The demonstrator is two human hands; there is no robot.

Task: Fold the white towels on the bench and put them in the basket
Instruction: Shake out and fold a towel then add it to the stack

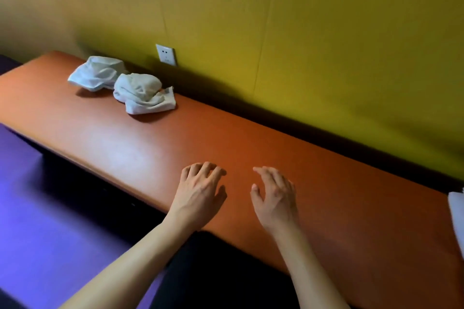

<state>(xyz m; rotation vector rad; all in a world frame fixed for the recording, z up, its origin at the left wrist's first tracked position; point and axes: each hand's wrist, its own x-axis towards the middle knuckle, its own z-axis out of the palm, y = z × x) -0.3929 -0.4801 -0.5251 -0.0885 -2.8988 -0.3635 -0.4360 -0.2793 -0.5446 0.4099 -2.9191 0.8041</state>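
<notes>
Two crumpled white towels lie at the far left end of the orange bench (120, 148): one towel (96, 73) close to the wall, the other towel (143, 94) just right of it and touching it. My left hand (200, 189) and my right hand (275, 192) hover side by side over the bench's near middle, fingers loosely spread, holding nothing. Both hands are well apart from the towels. A white object (457, 218) shows at the right edge of the frame, cut off; I cannot tell what it is. No basket is in view.
A yellow-green wall runs along the back of the bench, with a white power socket (165, 54) just above the towels. Purple floor (37, 221) lies to the left and in front of the bench.
</notes>
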